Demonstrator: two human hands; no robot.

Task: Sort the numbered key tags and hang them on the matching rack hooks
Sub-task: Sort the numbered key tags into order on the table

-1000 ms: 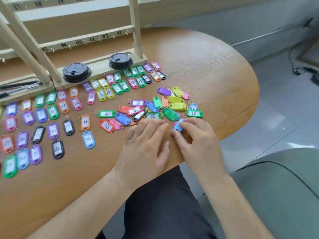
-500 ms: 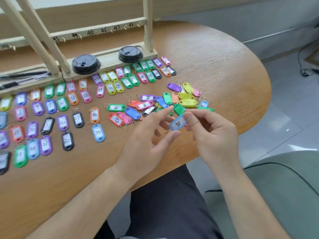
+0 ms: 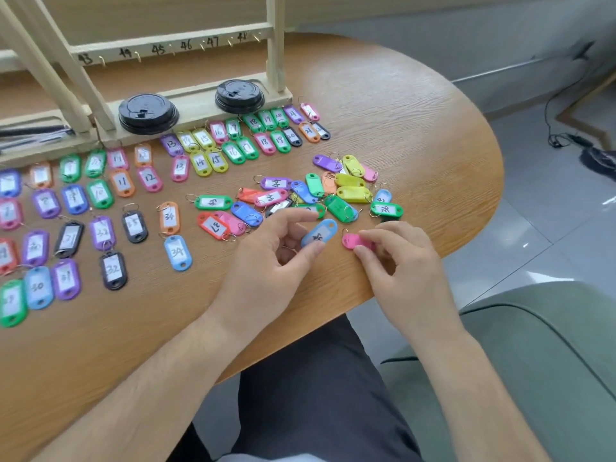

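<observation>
Left hand (image 3: 266,265) pinches a light-blue key tag (image 3: 319,232) above the worktop (image 3: 416,121), right hand (image 3: 403,261) pinches a pink key tag (image 3: 354,241) near the edge (unsorted heap (image 3: 316,195) just beyond, rack (image 3: 173,40) at rear).

The rounded wooden surface (image 3: 416,128) before me carries the wooden rack (image 3: 276,61) along its far side, rows of numbered key tags (image 3: 100,194) on my left, and a loose heap of tags (image 3: 353,194) near its edge.
</observation>
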